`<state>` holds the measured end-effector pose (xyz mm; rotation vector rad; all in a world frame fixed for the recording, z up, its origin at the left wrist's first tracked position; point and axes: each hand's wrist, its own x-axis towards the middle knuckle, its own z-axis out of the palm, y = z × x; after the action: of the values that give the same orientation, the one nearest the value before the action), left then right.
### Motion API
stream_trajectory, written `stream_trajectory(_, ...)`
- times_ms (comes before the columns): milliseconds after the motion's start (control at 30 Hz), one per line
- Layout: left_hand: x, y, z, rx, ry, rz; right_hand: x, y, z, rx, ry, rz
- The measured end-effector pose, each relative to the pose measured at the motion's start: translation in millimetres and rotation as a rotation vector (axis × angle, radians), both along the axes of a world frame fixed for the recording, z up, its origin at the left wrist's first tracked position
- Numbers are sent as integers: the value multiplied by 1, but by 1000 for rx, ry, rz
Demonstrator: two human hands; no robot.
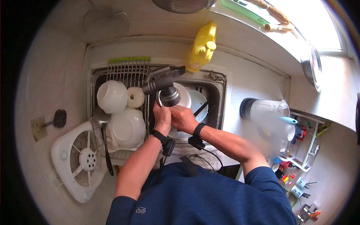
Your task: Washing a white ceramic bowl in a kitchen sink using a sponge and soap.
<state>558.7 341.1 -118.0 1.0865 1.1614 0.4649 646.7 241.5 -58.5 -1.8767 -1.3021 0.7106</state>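
Under the dark faucet head [170, 95], my hands meet at the near side of a white bowl [184, 95] in the sink. My left hand [163, 116] grips its rim at the left. My right hand [183, 117] is curled beside it, touching or nearly touching the left; whatever its fingers may hold is hidden. Just right of the bowl, a pale plate [198, 98] lies in the steel sink [215, 92]. A dark, slim handle or chopstick [200, 109] crosses that plate. Part of another round dish or pan [177, 134] shows beneath my wrists.
To the left, a wire dish rack [128, 66] bears upturned white bowls [112, 96] and a ladle [106, 146]. A yellow detergent bottle [201, 50] stands behind the sink. A clear blender jug [264, 108] is on the right counter. A white fan [81, 160] is at lower left.
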Motion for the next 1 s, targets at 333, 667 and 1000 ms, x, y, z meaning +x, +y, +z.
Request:
stream_trajectory(333,2,-6,-13,-44,-48,82,6,-8,-3,85,-85,40)
stream_trajectory(667,11,3,4,-171,-49,77,23,-28,-26,221,-259,92)
stream_trajectory(1000,7,27,-41,-244,-147,19,52,-34,-48,379,-418,161)
